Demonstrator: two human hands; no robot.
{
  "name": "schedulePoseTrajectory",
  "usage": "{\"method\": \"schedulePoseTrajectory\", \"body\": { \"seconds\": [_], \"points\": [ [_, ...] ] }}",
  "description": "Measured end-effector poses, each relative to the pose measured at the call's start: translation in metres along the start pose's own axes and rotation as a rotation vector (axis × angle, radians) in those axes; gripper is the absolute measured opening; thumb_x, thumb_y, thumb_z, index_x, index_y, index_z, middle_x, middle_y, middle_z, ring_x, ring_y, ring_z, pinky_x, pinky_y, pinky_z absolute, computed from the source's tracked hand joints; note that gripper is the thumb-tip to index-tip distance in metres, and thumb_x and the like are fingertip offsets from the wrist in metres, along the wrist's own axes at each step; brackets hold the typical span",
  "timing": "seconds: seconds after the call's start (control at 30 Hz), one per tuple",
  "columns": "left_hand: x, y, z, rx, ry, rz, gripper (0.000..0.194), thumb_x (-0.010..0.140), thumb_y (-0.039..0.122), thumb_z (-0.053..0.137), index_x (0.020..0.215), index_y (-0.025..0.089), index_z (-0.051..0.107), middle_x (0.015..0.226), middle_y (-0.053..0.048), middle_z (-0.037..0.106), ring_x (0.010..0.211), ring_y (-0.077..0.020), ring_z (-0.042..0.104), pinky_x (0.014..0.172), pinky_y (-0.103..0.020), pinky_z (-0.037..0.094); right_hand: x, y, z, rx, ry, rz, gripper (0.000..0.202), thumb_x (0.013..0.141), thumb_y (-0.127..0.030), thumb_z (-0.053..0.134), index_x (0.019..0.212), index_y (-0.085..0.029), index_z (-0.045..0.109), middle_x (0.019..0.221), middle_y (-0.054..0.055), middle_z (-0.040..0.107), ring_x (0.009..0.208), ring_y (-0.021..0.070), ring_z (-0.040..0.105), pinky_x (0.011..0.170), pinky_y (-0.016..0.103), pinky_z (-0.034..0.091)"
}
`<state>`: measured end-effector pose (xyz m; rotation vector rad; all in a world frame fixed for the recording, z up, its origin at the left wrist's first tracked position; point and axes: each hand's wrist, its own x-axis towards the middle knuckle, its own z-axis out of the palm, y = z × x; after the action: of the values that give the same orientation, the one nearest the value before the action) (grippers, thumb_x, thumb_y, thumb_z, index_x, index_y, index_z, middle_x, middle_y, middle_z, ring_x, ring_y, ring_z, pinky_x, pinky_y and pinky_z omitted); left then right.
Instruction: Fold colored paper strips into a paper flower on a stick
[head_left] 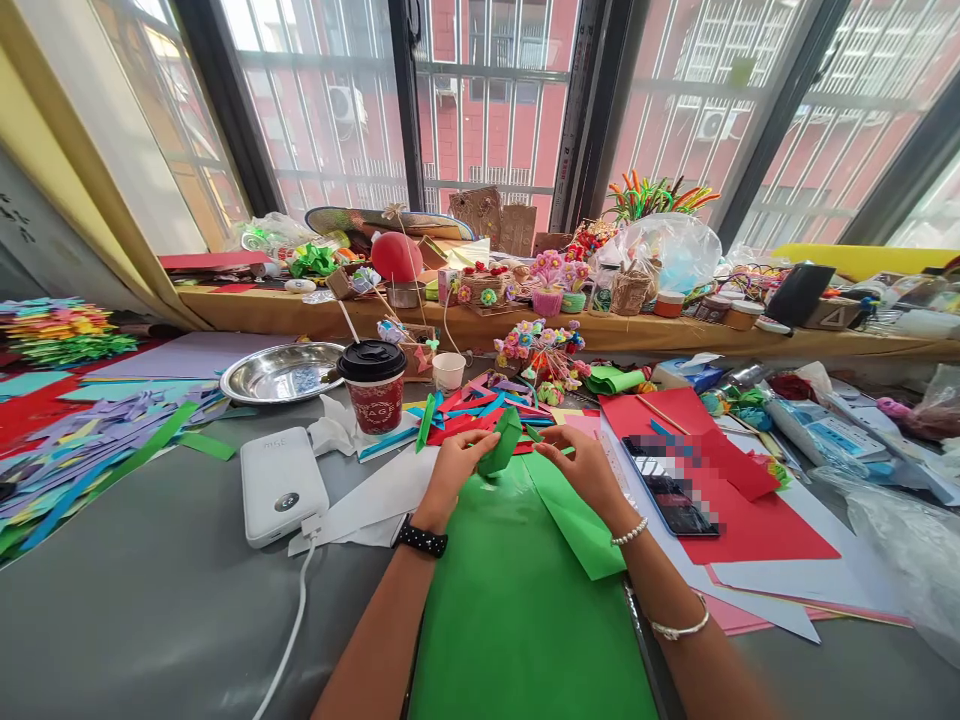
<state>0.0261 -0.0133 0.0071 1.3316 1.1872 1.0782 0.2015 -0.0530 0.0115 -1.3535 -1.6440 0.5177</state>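
Folded green paper (505, 447) held over the far end of the green sheet (529, 620), long axis steep, top leaning right; left hand (456, 470), nearer, pinches its left edge; right hand (587, 468), just right, pinches small green paper tip (533, 434); can't tell if joined.

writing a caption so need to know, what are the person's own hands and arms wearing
The left hand has a black wristband with white dots at its wrist. The right hand has a pale beaded bracelet at its wrist, with a silvery bangle farther up the arm. Both hands are bare.
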Motion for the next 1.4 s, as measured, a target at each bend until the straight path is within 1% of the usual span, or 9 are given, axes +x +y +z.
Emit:
{"method": "schedulePoseTrajectory", "body": {
  "seconds": [0.07, 0.17, 0.33, 0.47, 0.6, 0.8, 0.93, 1.13, 1.4],
  "points": [
    [-0.001, 0.001, 0.001, -0.096, -0.015, -0.021, 0.028, 0.057, 0.037, 0.063, 0.073, 0.013, 0.061, 0.048, 0.004, 0.052, 0.043, -0.008, 0.048, 0.04, -0.018, 0.034, -0.001, 0.0, 0.004, 0.029, -0.059, -0.004, 0.03, 0.071, -0.043, 0.052, 0.083, -0.016, 0.06, 0.083, 0.008, 0.064, 0.073, 0.0182, 0.059, 0.061, 0.029, 0.047],
    [-0.005, 0.003, 0.005, -0.197, -0.072, -0.022, 0.025, 0.057, 0.034, 0.064, 0.069, 0.013, 0.058, 0.055, 0.002, 0.055, 0.051, -0.0089, 0.054, 0.048, -0.019, 0.043, -0.003, -0.001, 0.011, 0.104, -0.123, 0.026, 0.03, 0.071, -0.044, 0.052, 0.081, -0.017, 0.06, 0.076, 0.006, 0.065, 0.068, 0.0175, 0.061, 0.056, 0.027, 0.048],
    [-0.008, 0.003, 0.01, -0.247, -0.141, -0.051, 0.027, 0.057, 0.031, 0.066, 0.076, 0.013, 0.059, 0.071, -0.002, 0.062, 0.061, -0.0123, 0.059, 0.058, -0.025, 0.048, -0.003, 0.0, 0.011, 0.187, -0.077, 0.062, 0.028, 0.071, -0.043, 0.052, 0.074, -0.015, 0.057, 0.064, 0.004, 0.062, 0.056, 0.0162, 0.061, 0.05, 0.026, 0.048],
    [-0.007, 0.009, 0.003, -0.221, -0.229, -0.034, 0.034, 0.057, 0.03, 0.067, 0.086, 0.013, 0.059, 0.08, -0.004, 0.063, 0.074, -0.0147, 0.059, 0.064, -0.025, 0.049, -0.002, 0.0, 0.003, 0.211, -0.079, 0.063, 0.026, 0.071, -0.042, 0.051, 0.07, -0.016, 0.055, 0.063, 0.003, 0.06, 0.056, 0.0159, 0.061, 0.05, 0.025, 0.048],
    [-0.006, 0.014, -0.008, -0.194, -0.204, 0.03, 0.042, 0.056, 0.03, 0.068, 0.094, 0.016, 0.059, 0.1, -0.005, 0.06, 0.081, -0.0149, 0.058, 0.067, -0.025, 0.05, -0.001, 0.0, -0.001, 0.196, -0.163, 0.061, 0.026, 0.07, -0.042, 0.052, 0.068, -0.016, 0.056, 0.059, 0.002, 0.06, 0.053, 0.0156, 0.06, 0.05, 0.025, 0.048],
    [-0.005, 0.007, -0.006, -0.165, -0.216, -0.012, 0.031, 0.052, 0.031, 0.07, 0.075, 0.012, 0.063, 0.077, -0.004, 0.064, 0.066, -0.0142, 0.06, 0.066, -0.028, 0.052, -0.001, 0.001, 0.003, 0.309, -0.122, 0.127, 0.027, 0.068, -0.042, 0.055, 0.071, -0.015, 0.055, 0.063, 0.003, 0.06, 0.054, 0.0159, 0.061, 0.051, 0.027, 0.051],
    [-0.006, 0.005, -0.001, -0.227, -0.242, -0.032, 0.032, 0.054, 0.029, 0.069, 0.081, 0.013, 0.063, 0.086, -0.004, 0.065, 0.072, -0.0149, 0.061, 0.071, -0.029, 0.051, -0.001, 0.002, 0.008, 0.484, -0.077, 0.233, 0.03, 0.063, -0.038, 0.06, 0.079, -0.014, 0.057, 0.069, 0.003, 0.061, 0.054, 0.0165, 0.063, 0.053, 0.029, 0.053],
    [-0.008, 0.008, 0.0, -0.275, -0.329, -0.034, 0.033, 0.06, 0.026, 0.066, 0.092, 0.017, 0.062, 0.096, -0.004, 0.063, 0.078, -0.0143, 0.061, 0.073, -0.026, 0.049, -0.001, -0.003, 0.004, 0.667, -0.1, 0.278, 0.032, 0.062, -0.032, 0.062, 0.089, -0.015, 0.06, 0.07, 0.002, 0.063, 0.059, 0.0152, 0.063, 0.06, 0.03, 0.053],
    [-0.007, 0.004, 0.003, -0.253, -0.305, 0.007, 0.024, 0.058, 0.026, 0.066, 0.08, 0.016, 0.066, 0.093, -0.003, 0.065, 0.075, -0.0148, 0.061, 0.076, -0.03, 0.048, -0.001, -0.003, 0.005, 0.675, -0.097, 0.301, 0.029, 0.065, -0.036, 0.06, 0.084, -0.014, 0.06, 0.077, 0.003, 0.062, 0.06, 0.0142, 0.062, 0.057, 0.027, 0.052]
  ]
}}
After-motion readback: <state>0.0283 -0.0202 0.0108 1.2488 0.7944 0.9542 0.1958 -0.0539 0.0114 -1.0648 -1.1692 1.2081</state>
